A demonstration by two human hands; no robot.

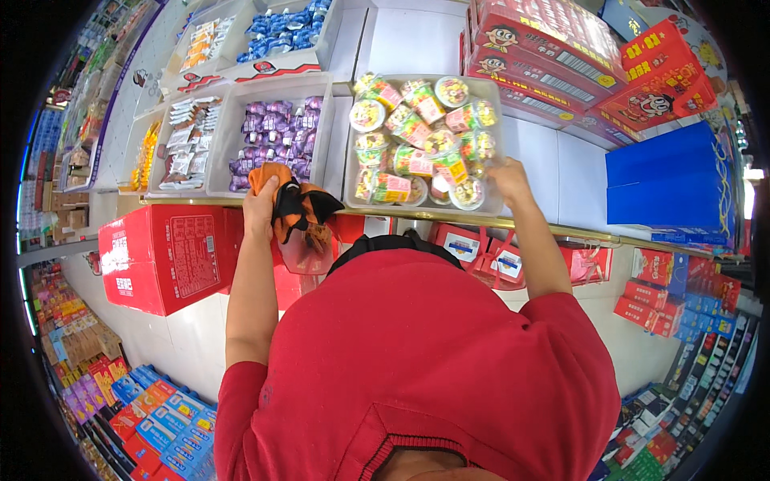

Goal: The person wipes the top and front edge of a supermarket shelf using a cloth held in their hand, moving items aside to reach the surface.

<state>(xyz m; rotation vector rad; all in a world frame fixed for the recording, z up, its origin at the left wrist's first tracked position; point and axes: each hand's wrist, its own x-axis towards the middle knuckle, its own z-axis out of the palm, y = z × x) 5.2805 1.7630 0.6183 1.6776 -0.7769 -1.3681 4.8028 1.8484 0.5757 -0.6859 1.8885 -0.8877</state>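
An orange and black cloth (295, 198) is bunched in my left hand (261, 195), in front of a bin (329, 144) of purple spouted pouches (280, 135). My right hand (510, 180) grips the right wall of a translucent plastic bin (361, 203). Clear-lidded snack cups (421, 135) with pink and green labels fill that bin, lying at mixed angles and showing colourful rings and pieces. The bin rests on a white display shelf (529, 162), close to its gold front edge (577, 229). My fingertips on the right are partly hidden by the bin's wall.
Further left stand bins of wrapped snack packets (189, 141) and blue pouches (283, 30). Stacked milk cartons (541, 60), a red gift box (656, 99) and a blue bag (662, 180) are on the right. Below the shelf edge is a large red carton (168, 258).
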